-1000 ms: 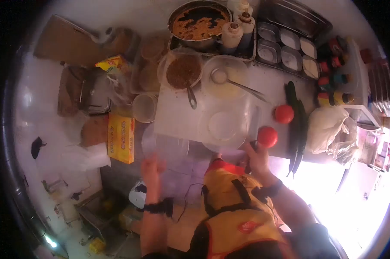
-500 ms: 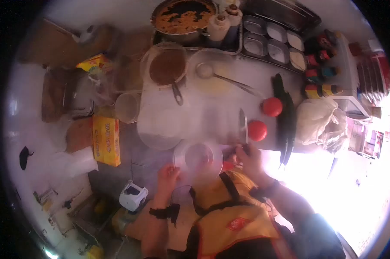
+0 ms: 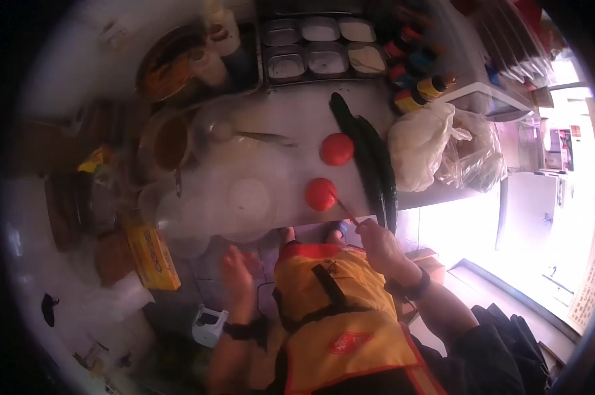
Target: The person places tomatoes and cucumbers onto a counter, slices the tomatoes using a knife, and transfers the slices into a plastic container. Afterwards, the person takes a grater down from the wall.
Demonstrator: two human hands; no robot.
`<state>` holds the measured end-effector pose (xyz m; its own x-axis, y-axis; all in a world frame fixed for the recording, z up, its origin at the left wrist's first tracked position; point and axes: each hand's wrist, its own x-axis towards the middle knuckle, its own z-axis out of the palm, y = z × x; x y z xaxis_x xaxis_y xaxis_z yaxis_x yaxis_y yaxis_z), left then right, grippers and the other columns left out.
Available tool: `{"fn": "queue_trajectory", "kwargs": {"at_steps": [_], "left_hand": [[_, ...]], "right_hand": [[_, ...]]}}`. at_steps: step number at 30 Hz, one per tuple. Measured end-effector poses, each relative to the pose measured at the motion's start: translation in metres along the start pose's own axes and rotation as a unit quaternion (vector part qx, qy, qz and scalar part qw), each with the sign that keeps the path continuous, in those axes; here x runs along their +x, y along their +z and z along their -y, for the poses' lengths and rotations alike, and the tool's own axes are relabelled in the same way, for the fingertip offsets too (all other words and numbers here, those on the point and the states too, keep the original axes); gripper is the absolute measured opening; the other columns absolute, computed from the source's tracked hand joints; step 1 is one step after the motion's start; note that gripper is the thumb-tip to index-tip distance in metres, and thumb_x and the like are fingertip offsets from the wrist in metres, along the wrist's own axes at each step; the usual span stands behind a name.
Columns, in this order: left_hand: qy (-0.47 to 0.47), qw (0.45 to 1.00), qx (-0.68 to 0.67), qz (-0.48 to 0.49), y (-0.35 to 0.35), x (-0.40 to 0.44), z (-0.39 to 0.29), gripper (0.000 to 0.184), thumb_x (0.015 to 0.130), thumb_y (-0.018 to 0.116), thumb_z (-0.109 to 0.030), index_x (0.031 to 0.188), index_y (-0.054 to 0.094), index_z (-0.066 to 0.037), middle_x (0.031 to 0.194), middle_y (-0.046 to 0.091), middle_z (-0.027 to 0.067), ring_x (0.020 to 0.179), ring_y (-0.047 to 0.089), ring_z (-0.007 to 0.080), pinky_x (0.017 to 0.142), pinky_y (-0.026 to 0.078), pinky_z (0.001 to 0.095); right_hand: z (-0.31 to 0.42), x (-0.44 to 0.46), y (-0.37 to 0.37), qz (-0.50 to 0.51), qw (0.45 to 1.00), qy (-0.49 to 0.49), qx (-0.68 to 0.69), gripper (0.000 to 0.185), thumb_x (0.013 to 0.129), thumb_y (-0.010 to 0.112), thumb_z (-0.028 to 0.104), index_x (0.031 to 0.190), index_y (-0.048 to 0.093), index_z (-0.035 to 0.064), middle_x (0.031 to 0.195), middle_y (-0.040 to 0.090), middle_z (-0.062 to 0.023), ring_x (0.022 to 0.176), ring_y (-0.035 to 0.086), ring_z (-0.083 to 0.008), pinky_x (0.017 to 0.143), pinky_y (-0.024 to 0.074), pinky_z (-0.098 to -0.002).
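My right hand is closed around a knife. Its narrow blade points up and left, and its tip overlaps the nearer tomato from this angle; I cannot tell whether they touch. A second tomato sits just beyond. Long dark green cucumbers lie side by side to the right of both. My left hand, blurred, hovers in front of the table edge with its fingers loosely apart and nothing visible in them. Nearest to it on the table is a pale round bowl.
A ladle, a pan of brown sauce and a large dark pan are at the left and back. Square tins stand at the back. White plastic bags lie right; a yellow box stands left.
The view has swung right, so the table's things appear further left. The round bowl, earlier at the table edge between my hands, now sits further in. The knife has tilted toward the nearer tomato.
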<state>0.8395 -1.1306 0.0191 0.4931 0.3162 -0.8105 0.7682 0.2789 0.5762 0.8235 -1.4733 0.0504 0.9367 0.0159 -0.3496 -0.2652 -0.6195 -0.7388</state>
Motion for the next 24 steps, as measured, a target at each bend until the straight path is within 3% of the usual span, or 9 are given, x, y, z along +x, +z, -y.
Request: {"fn": "queue_trajectory", "kwargs": {"at_steps": [1,2,4,6,9,12,15,21,24], "left_hand": [[0.244,0.945,0.208,0.06,0.007,-0.01,0.017,0.02,0.096,0.066,-0.02,0.107,0.058,-0.005,0.093,0.066,0.0114,0.082,0.068,0.0257,0.068,0.055,0.0381],[0.46,0.788,0.393,0.116,0.021,-0.02,0.036,0.025,0.094,0.069,-0.023,0.109,0.059,-0.006,0.086,0.067,0.0112,0.08,0.068,0.0284,0.066,0.054,0.0407],[0.506,0.746,0.392,0.184,0.079,-0.037,0.024,0.03,0.091,0.071,-0.017,0.115,0.059,-0.005,0.099,0.065,0.0174,0.09,0.065,0.0378,0.074,0.052,0.0446],[0.579,0.672,0.443,0.135,0.129,-0.036,0.004,0.037,0.088,0.072,-0.014,0.12,0.057,-0.003,0.114,0.059,0.022,0.104,0.058,0.043,0.087,0.05,0.0472],[0.622,0.637,0.44,0.116,0.164,-0.012,0.003,0.046,0.085,0.074,-0.011,0.125,0.053,-0.001,0.124,0.052,0.0234,0.115,0.052,0.0423,0.096,0.046,0.0491],[0.638,0.626,0.43,0.124,0.169,0.003,0.006,0.049,0.084,0.075,-0.011,0.125,0.052,0.0,0.122,0.054,0.0215,0.114,0.053,0.0418,0.097,0.047,0.049],[0.655,0.612,0.424,0.126,0.168,0.007,0.005,0.048,0.082,0.076,-0.01,0.123,0.052,0.0,0.124,0.053,0.0204,0.114,0.053,0.0415,0.096,0.048,0.0484],[0.641,0.621,0.426,0.147,0.173,0.003,-0.011,0.044,0.076,0.074,-0.007,0.115,0.055,-0.001,0.117,0.054,0.0194,0.108,0.053,0.0412,0.094,0.048,0.0492],[0.643,0.629,0.411,0.147,0.173,0.006,-0.003,0.045,0.075,0.075,-0.008,0.115,0.055,-0.002,0.116,0.054,0.0186,0.109,0.053,0.0414,0.094,0.048,0.0487]], "right_hand": [[0.004,0.003,-0.001,0.021,1.0,0.003,-0.008,0.02,0.099,0.043,0.011,0.11,0.057,0.0023,0.086,0.064,-0.0269,0.081,0.061,-0.0494,0.066,0.0474,-0.0548],[0.006,0.004,-0.003,0.043,0.999,0.006,-0.017,0.018,0.096,0.045,0.008,0.107,0.057,0.0024,0.087,0.063,-0.0257,0.08,0.062,-0.0482,0.066,0.048,-0.0547],[0.01,0.01,-0.009,0.055,0.998,-0.037,-0.02,0.018,0.092,0.046,0.005,0.106,0.058,0.0019,0.09,0.061,-0.0249,0.079,0.062,-0.0473,0.067,0.049,-0.0543],[0.013,0.015,-0.011,0.062,0.995,-0.079,-0.025,0.02,0.088,0.048,0.003,0.104,0.059,0.0014,0.093,0.059,-0.0242,0.078,0.062,-0.0465,0.067,0.0499,-0.0539],[0.011,0.016,-0.014,0.08,0.989,-0.09,-0.081,0.024,0.082,0.051,0.001,0.103,0.061,0.0001,0.095,0.055,-0.0226,0.079,0.062,-0.0442,0.068,0.0514,-0.0517],[0.008,0.017,-0.01,0.073,0.99,-0.088,-0.082,0.023,0.082,0.051,0.001,0.102,0.062,-0.0003,0.098,0.058,-0.022,0.082,0.063,-0.043,0.069,0.0524,-0.0496],[0.017,0.032,-0.007,0.078,0.987,-0.086,-0.108,0.016,0.088,0.058,0.011,0.101,0.061,0.0032,0.1,0.06,-0.0208,0.082,0.063,-0.042,0.071,0.0507,-0.0496],[0.034,0.047,-0.005,0.04,0.979,-0.133,-0.147,0.029,0.081,0.063,0.013,0.109,0.065,0.0068,0.108,0.063,-0.0213,0.085,0.066,-0.0415,0.074,0.0541,-0.0478],[0.041,0.038,-0.015,0.083,0.984,-0.02,-0.156,0.03,0.079,0.063,0.011,0.108,0.065,0.0079,0.107,0.064,-0.0204,0.088,0.066,-0.0407,0.075,0.0547,-0.0478]]}}
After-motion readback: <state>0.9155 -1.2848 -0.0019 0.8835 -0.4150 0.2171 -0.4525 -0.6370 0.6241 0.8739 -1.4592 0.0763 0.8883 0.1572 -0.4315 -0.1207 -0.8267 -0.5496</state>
